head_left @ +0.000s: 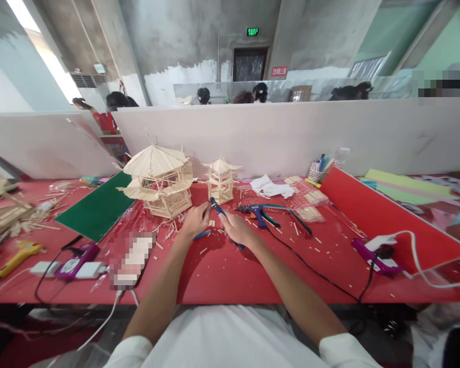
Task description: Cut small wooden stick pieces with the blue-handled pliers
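Right hand (pixel 235 228) closes its grip on blue-handled small cutting pliers (pixel 219 210), nose toward the left hand (pixel 195 219), whose fingers pinch a thin pale wooden stick (pixel 210 205) just above the red worktop (pixel 230 276). Best to hold the stick steady, square to the blades, before the small stick-built wooden pavilion model (pixel 221 180).

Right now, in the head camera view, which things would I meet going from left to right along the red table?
Yellow glue gun → dark green board → large wooden stick pavilion → left hand → right hand holding blue-handled cutters → white cloth → purple glue gun.
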A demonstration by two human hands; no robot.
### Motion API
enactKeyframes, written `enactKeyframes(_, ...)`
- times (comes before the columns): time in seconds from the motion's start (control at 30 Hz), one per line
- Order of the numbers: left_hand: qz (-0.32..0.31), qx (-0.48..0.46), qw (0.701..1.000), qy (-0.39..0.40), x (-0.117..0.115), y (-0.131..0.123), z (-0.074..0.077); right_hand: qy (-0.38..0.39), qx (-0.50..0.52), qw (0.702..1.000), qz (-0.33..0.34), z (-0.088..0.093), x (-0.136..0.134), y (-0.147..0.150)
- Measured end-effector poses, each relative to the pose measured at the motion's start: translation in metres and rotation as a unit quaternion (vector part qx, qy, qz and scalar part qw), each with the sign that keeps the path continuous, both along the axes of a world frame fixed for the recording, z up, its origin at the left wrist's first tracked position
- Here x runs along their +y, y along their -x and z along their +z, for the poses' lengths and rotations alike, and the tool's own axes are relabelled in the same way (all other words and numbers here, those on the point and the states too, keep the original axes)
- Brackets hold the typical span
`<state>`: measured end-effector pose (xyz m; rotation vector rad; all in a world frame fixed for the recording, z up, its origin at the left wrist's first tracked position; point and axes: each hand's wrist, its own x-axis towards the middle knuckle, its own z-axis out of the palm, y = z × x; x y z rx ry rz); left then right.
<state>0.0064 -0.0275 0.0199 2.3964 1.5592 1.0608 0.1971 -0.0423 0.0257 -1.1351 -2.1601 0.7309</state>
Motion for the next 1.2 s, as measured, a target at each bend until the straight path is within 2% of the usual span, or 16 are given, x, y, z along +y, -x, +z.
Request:
enactKeyframes(0.43,-0.006,-0.011,1.000,0.014,0.002,-0.001,-0.003,-0.010,-0.014,1.000,-0.010,-0.002,0.001,0.001)
enactKeyframes(0.63,-0.006,-0.024,0.999,0.022,0.000,-0.004,0.001,-0.016,-0.004,1.000,-0.014,-0.008,0.003,0.001)
enactKeyframes(0.8,-0.035,-0.062,0.997,0.009,0.000,-0.005,0.002,-0.042,0.035,0.998,-0.026,-0.012,0.004,0.005)
enactKeyframes(0.93,-0.036,-0.089,0.995,0.007,0.001,-0.003,0.001,-0.064,0.034,0.997,-0.029,-0.011,0.005,0.006)
enactKeyframes(1.2,-0.083,-0.145,0.985,0.037,-0.001,-0.003,0.003,-0.047,0.009,0.999,-0.001,-0.003,0.004,-0.001)
